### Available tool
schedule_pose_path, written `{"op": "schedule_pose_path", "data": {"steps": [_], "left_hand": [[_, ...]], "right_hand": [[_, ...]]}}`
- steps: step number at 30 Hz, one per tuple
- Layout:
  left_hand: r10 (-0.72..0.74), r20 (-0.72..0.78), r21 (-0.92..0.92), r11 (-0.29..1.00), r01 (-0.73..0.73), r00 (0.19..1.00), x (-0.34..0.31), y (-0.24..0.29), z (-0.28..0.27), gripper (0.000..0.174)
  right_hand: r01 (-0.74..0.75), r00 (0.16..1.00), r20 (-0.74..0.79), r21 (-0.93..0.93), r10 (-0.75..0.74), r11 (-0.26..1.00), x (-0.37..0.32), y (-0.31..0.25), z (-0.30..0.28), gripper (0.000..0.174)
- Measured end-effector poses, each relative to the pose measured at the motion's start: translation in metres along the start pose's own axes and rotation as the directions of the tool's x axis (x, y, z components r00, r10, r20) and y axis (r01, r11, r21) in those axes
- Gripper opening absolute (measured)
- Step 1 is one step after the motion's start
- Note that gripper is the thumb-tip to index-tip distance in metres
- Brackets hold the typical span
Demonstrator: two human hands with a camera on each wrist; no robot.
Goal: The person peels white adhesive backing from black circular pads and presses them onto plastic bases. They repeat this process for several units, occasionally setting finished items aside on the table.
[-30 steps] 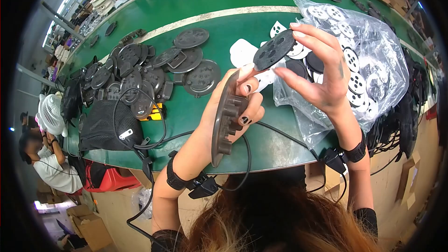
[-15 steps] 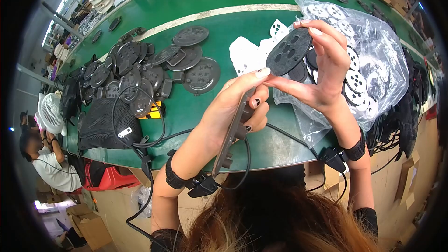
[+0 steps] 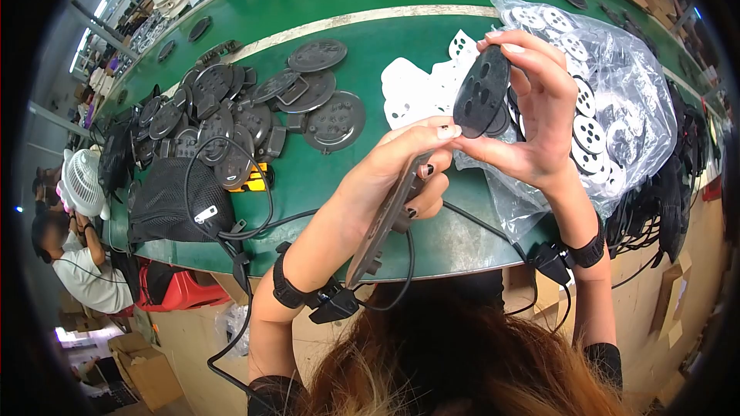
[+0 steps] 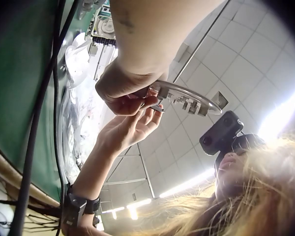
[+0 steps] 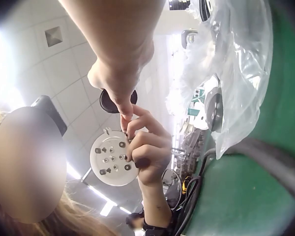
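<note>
My left hand (image 3: 397, 162) grips a round dark plastic plate (image 3: 383, 223) tilted nearly on edge. Small posts on one face of that plate (image 5: 108, 174) show in the right wrist view. In my right hand (image 3: 543, 96), an oval black pad (image 3: 479, 96) with several holes is held by its edge between fingers and thumb. Both thumbs meet at the pad's lower edge, the left thumb pinching there too. Behind the pad lies a white sheet (image 3: 408, 88) with cut-out holes.
A heap of similar dark plates (image 3: 212, 127) covers the left of the green table (image 3: 432, 235). A clear plastic bag (image 3: 640, 115) of white and black holed discs stands right. A black mesh pouch (image 3: 181, 204) and cables (image 3: 289, 225) lie near the front edge.
The right hand's pad has turned more upright and shifted right, and the left thumb has come to its lower edge. The left hand has moved slightly right, with its plate turned more edge-on.
</note>
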State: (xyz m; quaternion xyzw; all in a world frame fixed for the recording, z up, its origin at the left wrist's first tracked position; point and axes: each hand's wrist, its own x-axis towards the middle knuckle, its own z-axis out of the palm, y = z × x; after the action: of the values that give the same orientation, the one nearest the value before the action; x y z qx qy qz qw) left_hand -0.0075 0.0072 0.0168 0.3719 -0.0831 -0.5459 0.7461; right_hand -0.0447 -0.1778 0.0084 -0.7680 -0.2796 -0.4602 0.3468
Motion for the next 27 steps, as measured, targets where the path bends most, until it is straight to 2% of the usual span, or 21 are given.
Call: {"op": "schedule_pose_path", "data": {"steps": [2,5,8,12,15,17,24,26,27], "left_hand": [[0.024,0.048,0.011,1.0,-0.025,0.999,0.0,0.001,0.0,0.028],[0.063,0.025,0.062,0.996,-0.065,0.998,-0.003,0.001,0.004,0.035],[0.035,-0.009,0.089,0.995,-0.034,0.999,-0.004,0.004,0.006,0.035],[0.02,-0.04,0.088,0.996,-0.016,0.999,-0.004,0.003,0.005,0.036],[0.008,-0.007,0.034,0.999,-0.008,1.0,-0.004,0.003,0.003,0.036],[-0.003,-0.011,0.03,1.0,0.003,1.0,-0.005,0.004,0.005,0.037],[0.007,-0.012,0.007,1.0,-0.006,1.0,-0.001,0.0,-0.003,0.044],[-0.014,0.087,-0.102,0.994,0.022,0.996,-0.001,0.0,-0.004,0.046],[-0.013,0.088,-0.103,0.994,0.022,0.996,0.0,0.0,-0.005,0.046]], "right_hand": [[-0.138,0.986,0.113,0.12,0.124,0.983,-0.001,-0.003,-0.001,0.08],[-0.182,0.98,0.124,0.214,0.158,0.96,0.0,-0.004,0.001,0.079],[-0.204,0.977,0.12,0.269,0.177,0.941,0.0,-0.007,0.003,0.077],[-0.192,0.977,0.143,0.267,0.158,0.944,-0.001,-0.005,0.003,0.075],[-0.204,0.974,0.154,0.252,0.169,0.946,-0.003,-0.005,0.002,0.072],[-0.266,0.959,0.174,0.262,0.226,0.928,-0.003,-0.006,0.001,0.068],[-0.293,0.955,0.084,0.401,0.284,0.868,-0.005,-0.002,0.006,0.06],[-0.351,0.924,0.029,0.456,0.381,0.818,-0.002,-0.001,0.004,0.058],[-0.378,0.903,0.014,0.499,0.429,0.78,0.0,-0.001,0.003,0.061]]}}
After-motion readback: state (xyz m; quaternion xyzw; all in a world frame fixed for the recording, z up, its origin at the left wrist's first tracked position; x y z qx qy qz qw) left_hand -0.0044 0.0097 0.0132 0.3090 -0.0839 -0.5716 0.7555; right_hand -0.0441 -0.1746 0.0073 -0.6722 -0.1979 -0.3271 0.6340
